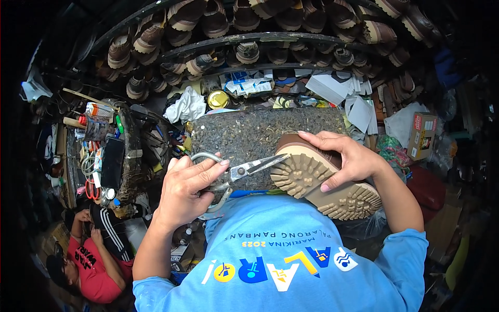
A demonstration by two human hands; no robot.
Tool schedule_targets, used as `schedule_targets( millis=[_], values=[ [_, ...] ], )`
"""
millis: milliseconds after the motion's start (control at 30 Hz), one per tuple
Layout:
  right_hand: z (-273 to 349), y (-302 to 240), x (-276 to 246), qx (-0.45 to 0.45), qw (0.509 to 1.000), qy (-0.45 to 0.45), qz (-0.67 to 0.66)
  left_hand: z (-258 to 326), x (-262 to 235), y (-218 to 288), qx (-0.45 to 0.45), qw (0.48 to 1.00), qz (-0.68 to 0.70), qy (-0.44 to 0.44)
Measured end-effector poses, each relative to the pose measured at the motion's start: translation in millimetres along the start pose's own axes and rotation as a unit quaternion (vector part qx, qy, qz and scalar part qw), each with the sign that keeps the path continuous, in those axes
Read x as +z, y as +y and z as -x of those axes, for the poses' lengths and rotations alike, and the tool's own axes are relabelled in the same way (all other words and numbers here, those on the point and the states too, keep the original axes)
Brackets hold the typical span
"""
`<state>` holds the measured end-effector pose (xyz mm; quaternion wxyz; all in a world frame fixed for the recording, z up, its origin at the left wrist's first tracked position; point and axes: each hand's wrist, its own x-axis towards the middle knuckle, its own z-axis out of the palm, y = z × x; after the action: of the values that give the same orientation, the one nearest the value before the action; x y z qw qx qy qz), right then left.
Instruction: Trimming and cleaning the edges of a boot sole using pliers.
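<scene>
While the left hand (187,182) grips the metal shears with grey looped handles (236,170), their blades touch the toe edge of the brown shoe with a tan lugged rubber sole (319,182), which the right hand (345,156) clamps sole-up against the dark speckled surface (244,135).

Left hand (184,190) gripping scissors (244,169), blades at lugged shoe sole (317,182); right hand (348,158) steadying shoe on surface (244,132).

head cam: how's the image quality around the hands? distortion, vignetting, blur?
Head view: centre sharp, left hand on the scissors and right hand on the boot evenly lit, no glare; shelf rails bow strongly from fisheye; corners black, the rim dim and soft.
</scene>
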<state>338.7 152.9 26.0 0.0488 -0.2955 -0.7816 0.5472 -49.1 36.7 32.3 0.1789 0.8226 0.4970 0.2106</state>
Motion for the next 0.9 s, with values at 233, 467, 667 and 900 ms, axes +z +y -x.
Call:
schedule_targets(
  millis=[233,467,667,900],
  values=[
    [0.0,-3.3,1.2,-0.008,1.0,0.016,0.015,-4.8,-10.8,0.5,-0.006,1.0,0.016,-0.022],
    [4.8,-16.2,4.8,0.014,0.993,0.085,0.076,13.9,3.2,-4.8,-0.194,0.945,0.26,-0.04],
    [9.5,-16.5,13.2,0.051,0.978,0.178,0.093,6.9,17.6,24.9,-0.046,0.996,-0.029,0.077],
    [8.2,-23.7,21.4,0.067,0.965,0.216,0.13,-3.4,20.8,35.6,-0.034,0.987,-0.12,0.104]
  ],
)
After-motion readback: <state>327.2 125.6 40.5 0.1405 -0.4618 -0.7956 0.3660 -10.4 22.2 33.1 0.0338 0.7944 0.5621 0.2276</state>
